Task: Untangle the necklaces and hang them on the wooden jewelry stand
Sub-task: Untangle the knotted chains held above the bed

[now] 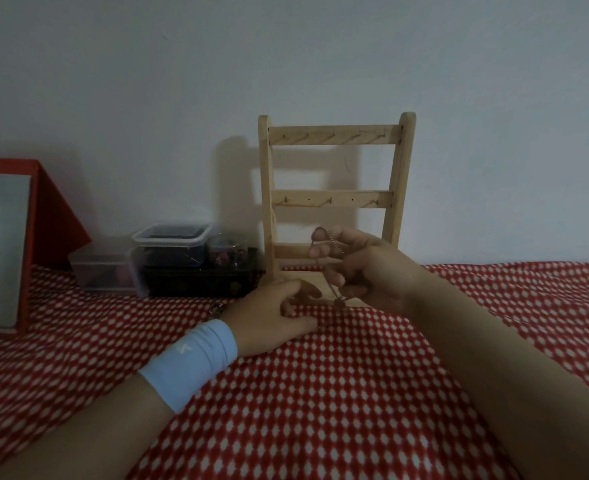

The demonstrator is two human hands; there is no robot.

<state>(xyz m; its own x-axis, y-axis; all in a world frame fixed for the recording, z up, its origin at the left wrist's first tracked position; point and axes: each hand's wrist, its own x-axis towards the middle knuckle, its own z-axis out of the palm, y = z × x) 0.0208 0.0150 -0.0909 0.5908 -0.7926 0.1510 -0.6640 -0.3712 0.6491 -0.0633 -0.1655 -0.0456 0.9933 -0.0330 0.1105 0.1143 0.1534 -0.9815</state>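
The wooden jewelry stand (334, 188) stands upright against the wall, its hook rails bare. In front of its base my right hand (365, 268) is raised and pinches a thin silver necklace (331, 271), which loops over my fingers and hangs down to a small pendant near the cloth. My left hand (275, 317), with a light blue wristband, rests on the red patterned cloth just left of the hanging chain, fingers loosely curled; whether they touch any chain is hidden. A small piece of jewelry (217, 309) lies on the cloth left of my left hand.
Clear plastic boxes (171, 244) and a dark case (199, 282) sit left of the stand. A red-framed box with a grey panel (5, 244) stands at the far left. The red and white cloth (320, 393) covers the whole surface.
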